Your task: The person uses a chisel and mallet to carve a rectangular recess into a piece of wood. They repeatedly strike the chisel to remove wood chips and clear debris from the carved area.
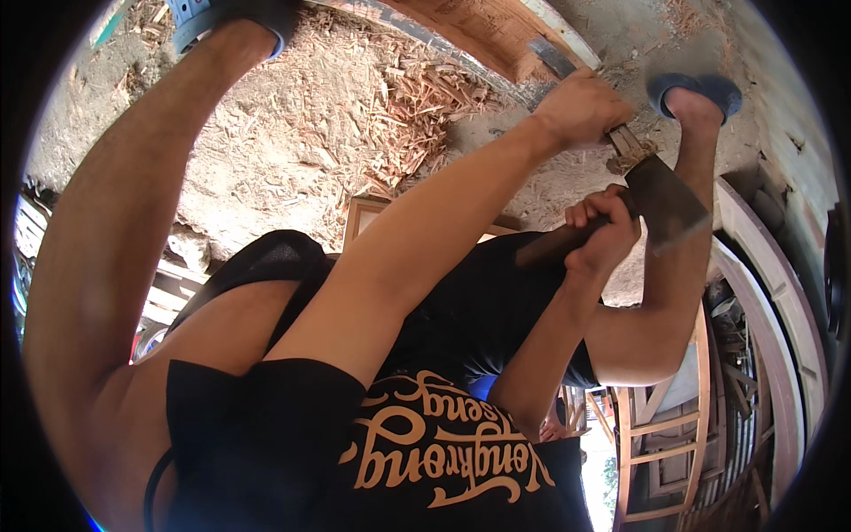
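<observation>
My left hand [581,108] is closed around a chisel [623,139]. Its metal blade [552,56] rests against a reddish wooden beam [479,27] at the top of the view. My right hand [605,232] grips the brown wooden handle of a hatchet [667,206]. The hatchet's broad dark head sits right at the frayed butt end of the chisel. Both arms reach away from my black shirt, between my bare legs. My feet, in blue sandals [700,89], stand on either side of the beam.
Wood chips and shavings [399,106] lie heaped on the sandy ground below the beam. Wooden frames and curved timber pieces [753,293] stand at the right, with chair-like frames [665,426] lower right. A small wooden frame [363,213] lies behind my arm.
</observation>
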Motion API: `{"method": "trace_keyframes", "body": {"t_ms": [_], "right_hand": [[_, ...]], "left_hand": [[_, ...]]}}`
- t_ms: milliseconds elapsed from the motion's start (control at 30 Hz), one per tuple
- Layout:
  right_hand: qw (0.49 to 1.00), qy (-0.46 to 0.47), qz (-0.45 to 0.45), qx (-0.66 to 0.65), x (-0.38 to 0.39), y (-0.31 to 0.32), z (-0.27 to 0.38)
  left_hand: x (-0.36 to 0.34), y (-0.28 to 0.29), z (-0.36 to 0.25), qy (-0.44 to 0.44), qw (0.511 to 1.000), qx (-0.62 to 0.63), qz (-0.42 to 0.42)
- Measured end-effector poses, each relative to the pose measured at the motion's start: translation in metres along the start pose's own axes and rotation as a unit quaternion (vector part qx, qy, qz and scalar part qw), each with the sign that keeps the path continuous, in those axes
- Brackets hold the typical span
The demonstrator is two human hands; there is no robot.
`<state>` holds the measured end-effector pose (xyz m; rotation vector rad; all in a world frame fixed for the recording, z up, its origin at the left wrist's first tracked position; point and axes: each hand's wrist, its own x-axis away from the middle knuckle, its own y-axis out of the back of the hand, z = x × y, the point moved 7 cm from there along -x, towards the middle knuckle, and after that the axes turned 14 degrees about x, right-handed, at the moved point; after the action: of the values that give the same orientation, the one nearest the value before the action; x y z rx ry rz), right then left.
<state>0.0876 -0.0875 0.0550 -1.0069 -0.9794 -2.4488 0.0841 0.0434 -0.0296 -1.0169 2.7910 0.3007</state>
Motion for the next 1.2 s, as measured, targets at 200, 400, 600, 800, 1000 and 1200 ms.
{"method": "trace_keyframes", "body": {"t_ms": [200,400,600,800,1000,1200], "right_hand": [[0.992,0.080,-0.014,-0.094,0.010,0.009,-0.003],[0.962,0.054,0.058,-0.262,0.016,-0.009,0.003],[0.969,-0.093,0.095,-0.210,0.019,-0.021,-0.009],[0.981,-0.027,0.039,-0.187,0.005,-0.012,-0.009],[0.979,0.082,-0.037,-0.183,0.012,-0.003,0.000],[0.976,0.034,0.003,-0.216,0.003,0.009,-0.007]], "left_hand": [[0.002,0.003,0.000,-0.035,0.999,0.012,-0.020],[-0.008,0.007,0.003,-0.012,1.000,0.014,-0.008],[0.006,0.001,0.000,0.007,1.000,0.028,0.011],[0.001,-0.001,0.002,-0.038,0.999,-0.004,0.023],[-0.001,-0.003,0.000,-0.024,1.000,-0.011,-0.004],[0.001,-0.001,0.001,-0.016,1.000,-0.007,0.006]]}}
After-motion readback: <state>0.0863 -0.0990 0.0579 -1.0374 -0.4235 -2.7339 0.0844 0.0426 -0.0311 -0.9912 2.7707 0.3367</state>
